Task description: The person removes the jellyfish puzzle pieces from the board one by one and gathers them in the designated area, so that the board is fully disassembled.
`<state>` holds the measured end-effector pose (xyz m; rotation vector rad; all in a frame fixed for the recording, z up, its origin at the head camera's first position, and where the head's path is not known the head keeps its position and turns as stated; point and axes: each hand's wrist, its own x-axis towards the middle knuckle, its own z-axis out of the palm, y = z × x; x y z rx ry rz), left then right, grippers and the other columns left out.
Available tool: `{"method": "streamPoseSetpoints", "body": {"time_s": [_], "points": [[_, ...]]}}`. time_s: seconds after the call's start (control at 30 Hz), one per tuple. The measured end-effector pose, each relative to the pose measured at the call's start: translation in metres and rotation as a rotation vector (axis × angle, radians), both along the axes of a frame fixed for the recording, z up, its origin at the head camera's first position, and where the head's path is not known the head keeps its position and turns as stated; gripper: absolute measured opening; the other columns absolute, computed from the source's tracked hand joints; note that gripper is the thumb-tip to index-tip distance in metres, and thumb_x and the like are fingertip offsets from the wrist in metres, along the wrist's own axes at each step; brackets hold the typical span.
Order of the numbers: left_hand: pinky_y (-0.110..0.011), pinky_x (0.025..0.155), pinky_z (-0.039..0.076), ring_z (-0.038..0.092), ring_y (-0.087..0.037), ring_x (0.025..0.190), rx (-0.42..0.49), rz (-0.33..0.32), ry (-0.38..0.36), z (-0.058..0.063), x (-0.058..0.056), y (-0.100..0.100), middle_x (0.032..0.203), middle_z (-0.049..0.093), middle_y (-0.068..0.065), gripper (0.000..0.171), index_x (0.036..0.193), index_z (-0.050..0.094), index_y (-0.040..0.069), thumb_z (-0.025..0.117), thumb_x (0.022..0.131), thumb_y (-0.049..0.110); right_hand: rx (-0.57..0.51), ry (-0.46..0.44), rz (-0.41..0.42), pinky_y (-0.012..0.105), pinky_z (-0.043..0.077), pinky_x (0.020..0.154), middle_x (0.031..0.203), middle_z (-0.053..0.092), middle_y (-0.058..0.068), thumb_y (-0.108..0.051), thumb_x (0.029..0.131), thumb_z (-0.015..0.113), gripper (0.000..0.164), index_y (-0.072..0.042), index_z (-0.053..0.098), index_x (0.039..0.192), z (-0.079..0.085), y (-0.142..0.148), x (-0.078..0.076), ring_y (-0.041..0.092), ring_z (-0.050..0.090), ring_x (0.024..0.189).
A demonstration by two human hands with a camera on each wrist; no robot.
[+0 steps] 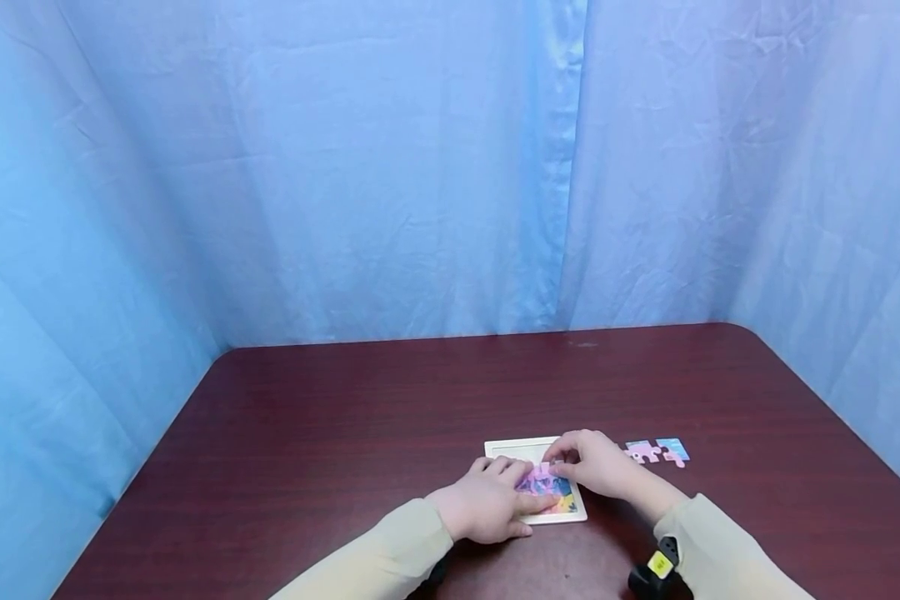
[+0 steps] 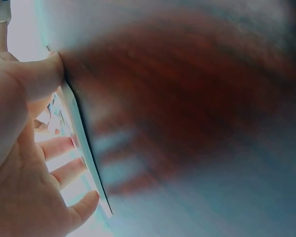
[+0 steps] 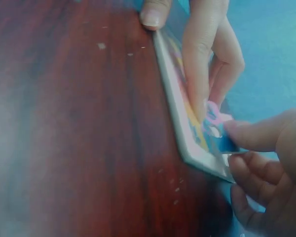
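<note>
A white-framed jigsaw puzzle tray lies on the table, its lower part filled with colourful pieces and its upper part showing a pale base. My left hand rests on the tray from the left, fingers spread over the assembled pieces. In the right wrist view, the left thumb touches the tray's near edge. From the right, my right hand pinches a blue and pink puzzle piece between thumb and fingers, tilted above the tray's right side. The fingers partly hide the picture.
Loose jigsaw pieces in blue and pink lie on the dark red-brown table, to the right of the tray beyond the right wrist. Light blue curtains hang behind the table and along both sides.
</note>
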<state>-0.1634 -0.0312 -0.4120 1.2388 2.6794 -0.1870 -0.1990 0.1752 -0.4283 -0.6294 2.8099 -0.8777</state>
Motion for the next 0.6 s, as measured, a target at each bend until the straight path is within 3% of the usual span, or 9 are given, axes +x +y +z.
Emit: {"method": "streamPoseSetpoints", "body": {"time_s": [0.27, 0.6], "points": [[-0.038, 0.099, 0.035, 0.035, -0.019, 0.132, -0.002, -0.004, 0.009, 0.001, 0.001, 0.000, 0.147, 0.034, 0.003, 0.051, 0.140, 0.036, 0.051, 0.054, 0.092, 0.048, -0.052, 0.094, 0.069, 0.024, 0.045, 0.068, 0.086, 0.066, -0.010, -0.015, 0.081, 0.073, 0.011, -0.021, 0.073, 0.091, -0.003, 0.009, 0.004, 0.002, 0.051, 0.075], [-0.038, 0.099, 0.034, 0.035, -0.019, 0.132, 0.007, -0.003, 0.005, -0.003, 0.000, -0.001, 0.147, 0.035, 0.002, 0.050, 0.140, 0.036, 0.050, 0.051, 0.093, 0.048, -0.165, 0.031, 0.008, 0.021, 0.046, 0.067, 0.088, 0.068, -0.007, -0.022, 0.084, 0.071, 0.012, -0.017, 0.073, 0.094, 0.002, 0.020, 0.001, 0.001, 0.052, 0.074]]}}
